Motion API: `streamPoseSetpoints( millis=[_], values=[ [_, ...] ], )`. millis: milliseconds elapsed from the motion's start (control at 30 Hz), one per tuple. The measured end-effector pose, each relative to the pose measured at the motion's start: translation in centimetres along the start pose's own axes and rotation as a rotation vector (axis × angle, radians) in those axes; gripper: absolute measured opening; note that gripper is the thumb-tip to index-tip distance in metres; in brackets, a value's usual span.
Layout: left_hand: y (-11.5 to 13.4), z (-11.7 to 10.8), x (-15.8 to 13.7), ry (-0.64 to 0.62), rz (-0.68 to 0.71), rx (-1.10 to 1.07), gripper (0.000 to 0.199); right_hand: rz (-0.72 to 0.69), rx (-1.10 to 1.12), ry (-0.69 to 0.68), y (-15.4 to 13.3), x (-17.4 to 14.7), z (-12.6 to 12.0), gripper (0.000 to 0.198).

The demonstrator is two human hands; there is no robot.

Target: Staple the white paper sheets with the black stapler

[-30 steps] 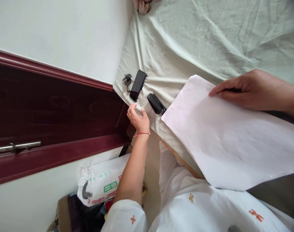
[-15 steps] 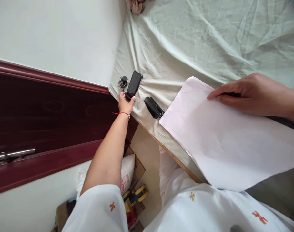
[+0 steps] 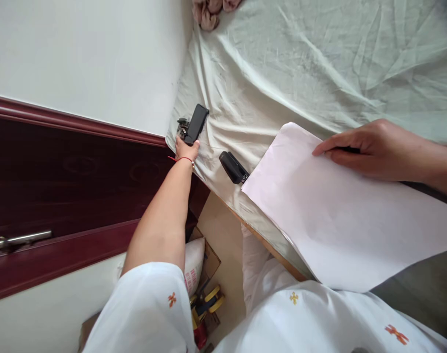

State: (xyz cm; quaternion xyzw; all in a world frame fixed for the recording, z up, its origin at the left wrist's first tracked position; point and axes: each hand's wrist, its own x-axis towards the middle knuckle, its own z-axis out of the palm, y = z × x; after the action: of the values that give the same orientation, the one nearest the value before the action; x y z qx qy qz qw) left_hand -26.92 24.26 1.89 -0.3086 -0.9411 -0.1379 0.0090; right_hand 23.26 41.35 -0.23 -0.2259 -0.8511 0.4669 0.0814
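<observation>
My left hand [image 3: 187, 149], with a red cord at its wrist, is stretched forward and closed around the near end of a black smartphone [image 3: 197, 123]. A bunch of keys [image 3: 182, 127] lies against the phone's left side. Near the bed's edge rests a black stapler [image 3: 232, 166], its right end touching or just under the corner of a stack of white paper [image 3: 341, 215]. My right hand [image 3: 370, 149] lies at the far edge of that stack, index finger and thumb closed on the sheets. The other right fingers are partly hidden.
A wrinkled pale green sheet [image 3: 319, 63] covers the bed. Pinkish cloth [image 3: 210, 14] lies at its far corner. To the left stand a white wall [image 3: 87, 63] and a dark red door [image 3: 79, 171]. Below are a white sack [image 3: 194, 262] and a yellow-wheeled object [image 3: 212, 299].
My left hand has closed on the phone and shifted it slightly left, against the keys. My right hand and the paper have stayed almost in place.
</observation>
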Motion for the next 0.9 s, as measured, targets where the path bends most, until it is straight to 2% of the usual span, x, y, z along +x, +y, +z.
streamPoseSetpoints(
  millis=[33, 67, 167, 300, 400, 500, 633, 767, 833, 900],
  values=[
    [0.4, -0.1, -0.8, 0.019, -0.089, 0.023, 0.085, -0.010, 0.004, 0.005, 0.0, 0.0, 0.1, 0.049],
    [0.9, -0.3, -2.0, 0.035, -0.114, 0.034, 0.086, -0.024, 0.012, 0.013, 0.1, 0.0, 0.2, 0.048],
    [1.7, -0.4, -7.8, 0.092, -0.031, 0.010, 0.072, -0.065, 0.038, 0.047, 0.1, 0.1, 0.3, 0.047],
    [1.6, -0.7, -18.1, 0.125, 0.028, -0.207, 0.049, -0.050, 0.009, 0.019, -0.3, 0.1, 0.0, 0.048],
    [1.8, -1.0, -25.2, 0.128, 0.136, -0.334, 0.027, -0.026, -0.025, -0.006, -0.4, 0.1, -0.1, 0.049],
    [3.1, -1.2, -30.3, 0.117, 0.136, -0.397, 0.015, -0.027, -0.035, 0.007, -0.1, 0.1, 0.1, 0.049],
    [5.6, -1.2, -33.9, 0.004, 0.040, -0.510, 0.021, -0.059, -0.054, 0.086, -0.1, -0.8, 0.3, 0.044],
    [8.0, -0.9, -35.2, -0.067, -0.008, -0.653, 0.026, -0.246, -0.079, 0.140, -0.3, -4.1, -0.1, 0.036],
    [9.0, -0.7, -35.4, -0.058, -0.033, -0.735, 0.028, -0.178, -0.066, 0.171, 0.0, -5.9, -0.1, 0.033],
    [9.9, -0.5, -35.4, -0.028, -0.064, -0.839, 0.033, -0.003, -0.007, 0.278, 0.7, -7.2, 0.2, 0.030]
  ],
)
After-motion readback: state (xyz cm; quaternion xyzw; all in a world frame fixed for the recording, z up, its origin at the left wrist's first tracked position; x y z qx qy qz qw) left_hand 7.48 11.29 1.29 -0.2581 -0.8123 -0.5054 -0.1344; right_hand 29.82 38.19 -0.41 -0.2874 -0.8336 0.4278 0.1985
